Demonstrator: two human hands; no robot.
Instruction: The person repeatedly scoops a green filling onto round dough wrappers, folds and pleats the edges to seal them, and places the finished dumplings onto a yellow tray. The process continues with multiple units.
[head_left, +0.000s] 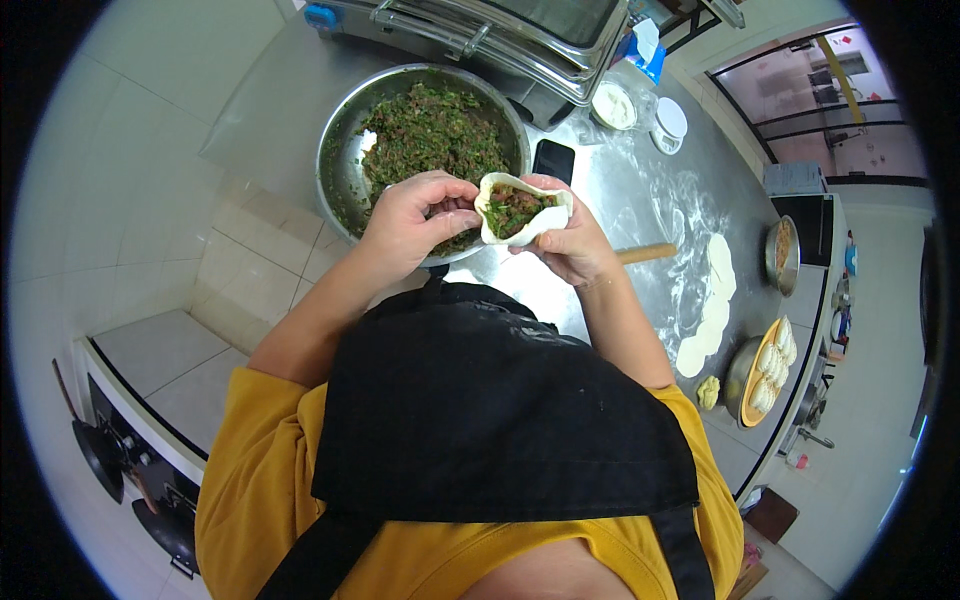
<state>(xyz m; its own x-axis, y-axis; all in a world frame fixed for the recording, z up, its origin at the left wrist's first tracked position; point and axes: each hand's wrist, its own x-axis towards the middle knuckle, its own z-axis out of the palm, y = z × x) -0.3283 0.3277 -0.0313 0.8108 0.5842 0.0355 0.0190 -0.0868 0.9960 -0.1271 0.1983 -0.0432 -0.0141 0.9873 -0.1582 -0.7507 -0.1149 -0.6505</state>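
A round dough wrapper (555, 217) filled with green and brown minced filling (514, 208) is held up between my hands, its top uncovered. My right hand (574, 236) cups it from the right, thumb on the near side. At its left edge, my left hand (427, 214) pinches the dough rim between thumb and fingers. Below and behind my left hand stands a large steel bowl (328, 154) of chopped green and meat filling. A wooden rolling pin (646, 253) lies right of my right wrist. Flattened dough rounds (705, 330) overlap in a row on the floured steel table (630, 191).
A phone (553, 161), a bowl of white stuff (613, 105) and a small white scale (669, 125) lie beyond my hands. A steel appliance (517, 45) stands behind the bowl. At right are a steel bowl (782, 256), shaped dough pieces (772, 364) on an orange plate, and a yellowish lump (707, 392).
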